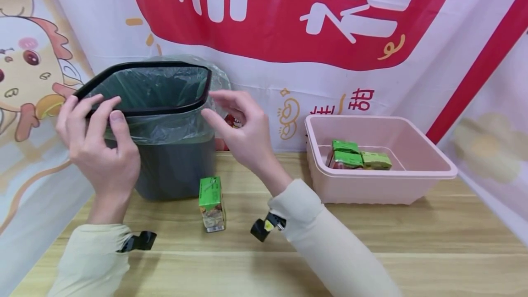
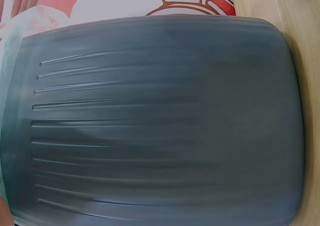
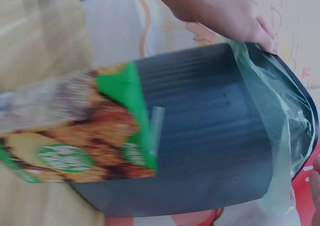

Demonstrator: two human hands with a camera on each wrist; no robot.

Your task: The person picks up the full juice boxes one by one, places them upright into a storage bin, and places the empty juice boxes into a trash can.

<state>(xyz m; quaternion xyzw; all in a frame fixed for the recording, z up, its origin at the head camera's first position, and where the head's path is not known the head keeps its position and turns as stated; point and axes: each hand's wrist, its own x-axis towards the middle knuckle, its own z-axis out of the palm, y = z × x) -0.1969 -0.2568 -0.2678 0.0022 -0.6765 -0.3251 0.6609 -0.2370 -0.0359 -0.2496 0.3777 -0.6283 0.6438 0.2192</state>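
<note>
A dark grey trash bin (image 1: 177,168) stands upright at the left, lined with a translucent green trash bag (image 1: 173,128) folded over its outside, under a black rim (image 1: 158,111). My left hand (image 1: 103,150) grips the bin's left front rim, fingers over the edge and thumb outside. At the right end of the rim my right hand (image 1: 247,136) is held with thumb and fingers apart, close to the bag's edge; whether it touches is unclear. A small green-topped drink carton (image 1: 212,205) stands in front of the bin. The bin's ribbed side (image 2: 150,121) fills the left wrist view.
A pink plastic tub (image 1: 371,191) stands to the right with several green-topped cartons (image 1: 348,159) inside. Behind the bin, a red packet (image 1: 233,122) is partly hidden. A printed cloth (image 1: 255,77) hangs behind the wooden table (image 1: 247,265).
</note>
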